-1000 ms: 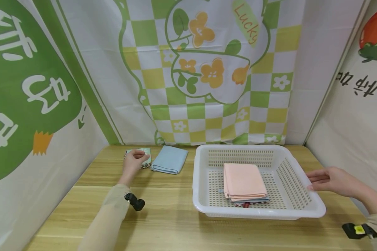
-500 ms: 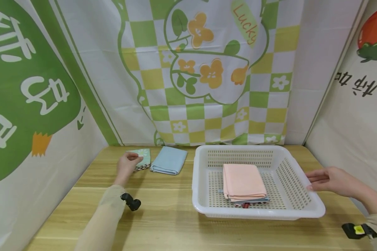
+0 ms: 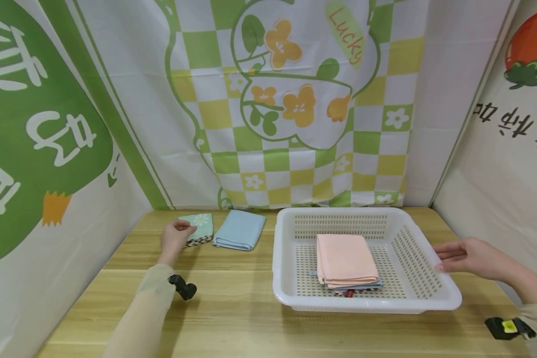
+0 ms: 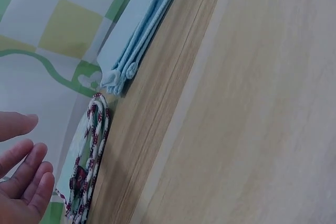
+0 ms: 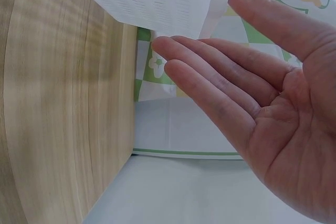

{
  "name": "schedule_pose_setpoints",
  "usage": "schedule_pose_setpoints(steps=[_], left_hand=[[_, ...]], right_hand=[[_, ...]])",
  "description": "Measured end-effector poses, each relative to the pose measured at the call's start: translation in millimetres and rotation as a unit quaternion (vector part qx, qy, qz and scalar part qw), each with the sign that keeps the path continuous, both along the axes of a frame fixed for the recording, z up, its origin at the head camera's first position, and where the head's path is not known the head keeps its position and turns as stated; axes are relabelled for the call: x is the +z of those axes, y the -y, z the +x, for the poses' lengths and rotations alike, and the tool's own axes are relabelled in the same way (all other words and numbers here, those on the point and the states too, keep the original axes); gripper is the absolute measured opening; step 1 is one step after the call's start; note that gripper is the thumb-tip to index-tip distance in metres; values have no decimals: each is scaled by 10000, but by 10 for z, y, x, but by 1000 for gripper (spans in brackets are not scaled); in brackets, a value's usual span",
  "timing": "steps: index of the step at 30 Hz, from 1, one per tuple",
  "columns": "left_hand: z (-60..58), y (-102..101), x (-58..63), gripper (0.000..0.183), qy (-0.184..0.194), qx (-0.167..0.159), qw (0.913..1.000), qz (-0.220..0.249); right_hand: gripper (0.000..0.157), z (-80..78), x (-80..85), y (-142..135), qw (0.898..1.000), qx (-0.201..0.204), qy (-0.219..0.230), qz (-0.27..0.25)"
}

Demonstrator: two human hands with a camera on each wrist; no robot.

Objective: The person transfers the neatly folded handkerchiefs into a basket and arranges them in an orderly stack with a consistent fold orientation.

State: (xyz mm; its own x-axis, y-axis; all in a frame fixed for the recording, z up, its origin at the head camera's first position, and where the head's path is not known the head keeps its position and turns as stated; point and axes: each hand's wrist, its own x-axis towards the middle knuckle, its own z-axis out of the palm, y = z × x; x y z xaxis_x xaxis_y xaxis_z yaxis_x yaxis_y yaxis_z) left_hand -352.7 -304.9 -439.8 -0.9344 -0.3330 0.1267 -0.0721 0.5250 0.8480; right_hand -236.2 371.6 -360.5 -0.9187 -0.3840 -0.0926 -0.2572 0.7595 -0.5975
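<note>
My left hand [image 3: 174,239] is at the left side of a folded pale-green cloth [image 3: 202,226] with a flower print and a braided-looking patterned edge. In the left wrist view its thumb and loosely bent fingers [image 4: 26,174] are apart, with nothing between them. Right of the green cloth lies a folded light-blue cloth [image 3: 240,229]. My right hand [image 3: 472,258] is at the right wall of a white plastic basket [image 3: 367,303], fingers nearly straight; the thumb appears to touch its rim. Inside the basket, a folded pink cloth [image 3: 346,258] lies on other folded cloths, mostly hidden.
Everything stands on a light wooden table [image 3: 232,318]. A checkered curtain [image 3: 295,171] hangs along its back edge, and printed fabric walls [image 3: 483,189] close off both sides. A small black camera [image 3: 183,287] is strapped to the left wrist.
My left hand has moved left, away from the middle of the green cloth, uncovering more of its flower print. The right hand stays at the basket. The view has shifted slightly.
</note>
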Motion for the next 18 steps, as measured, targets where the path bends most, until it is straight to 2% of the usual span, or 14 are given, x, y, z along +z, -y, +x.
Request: schedule_pose_setpoints(steps=[18], left_hand=[[-17, 185, -96, 36, 27, 354, 9993, 98]], right_hand=[[58, -3, 0, -3, 9998, 30, 82, -160]])
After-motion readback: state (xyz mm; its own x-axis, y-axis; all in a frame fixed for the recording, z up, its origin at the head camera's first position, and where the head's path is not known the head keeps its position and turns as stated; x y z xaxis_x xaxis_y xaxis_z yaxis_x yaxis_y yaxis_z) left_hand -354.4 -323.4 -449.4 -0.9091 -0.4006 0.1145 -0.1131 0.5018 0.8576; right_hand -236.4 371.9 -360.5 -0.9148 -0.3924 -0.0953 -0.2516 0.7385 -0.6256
